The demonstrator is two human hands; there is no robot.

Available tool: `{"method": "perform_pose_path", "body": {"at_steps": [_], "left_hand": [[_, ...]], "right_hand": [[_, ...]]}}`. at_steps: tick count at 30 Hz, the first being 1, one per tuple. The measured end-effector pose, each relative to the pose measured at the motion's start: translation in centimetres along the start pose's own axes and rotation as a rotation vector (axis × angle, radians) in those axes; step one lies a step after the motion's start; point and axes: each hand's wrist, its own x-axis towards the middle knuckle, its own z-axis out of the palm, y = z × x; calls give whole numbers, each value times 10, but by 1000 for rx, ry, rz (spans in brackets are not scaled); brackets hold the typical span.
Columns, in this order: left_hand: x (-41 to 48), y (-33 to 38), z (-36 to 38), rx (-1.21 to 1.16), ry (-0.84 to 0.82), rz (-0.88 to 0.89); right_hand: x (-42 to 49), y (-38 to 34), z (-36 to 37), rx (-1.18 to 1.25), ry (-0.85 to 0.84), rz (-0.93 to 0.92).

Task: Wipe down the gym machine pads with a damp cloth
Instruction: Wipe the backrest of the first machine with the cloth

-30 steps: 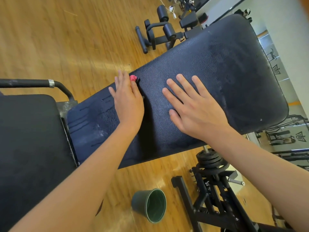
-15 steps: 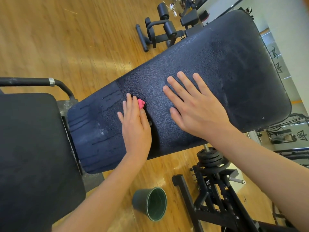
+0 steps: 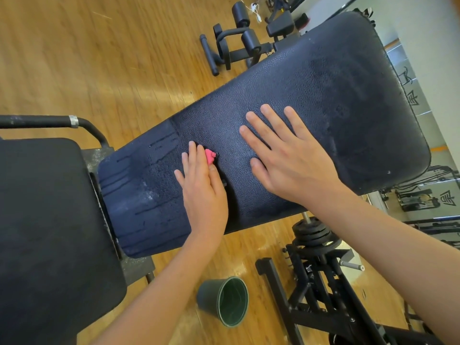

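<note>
A long black back pad slopes from lower left to upper right. Its lower left part is wet and streaked. My left hand lies flat on the pad with straight fingers and presses a pink cloth against it; only a small corner of the cloth shows beside my fingers. My right hand rests flat on the middle of the pad, fingers spread, holding nothing.
A black seat pad fills the lower left, with a black handle bar above it. A dark green bucket stands on the wooden floor below the pad. Weight plates and a black frame sit at lower right; another bench is at the top.
My left hand slid with the pink cloth from the pad's far edge toward me, then a little farther toward its near edge. My right hand stayed flat on the pad.
</note>
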Motion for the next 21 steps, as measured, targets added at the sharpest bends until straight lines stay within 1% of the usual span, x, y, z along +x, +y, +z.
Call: {"method": "perform_pose_path", "body": {"at_steps": [8,12,16,21], "left_hand": [[-54,-1,0,-42,-35,-61],[-39,7,1,-70,3,-100],[-18,12,4,-74,29,-82],[-35,5,8,-64,17,-44]], "right_hand": [[1,0,1,-4,4,4],[1,0,0,-1,2,-1],[0,0,1,-9,11,4],[2,0,3,-9,48,7]]}}
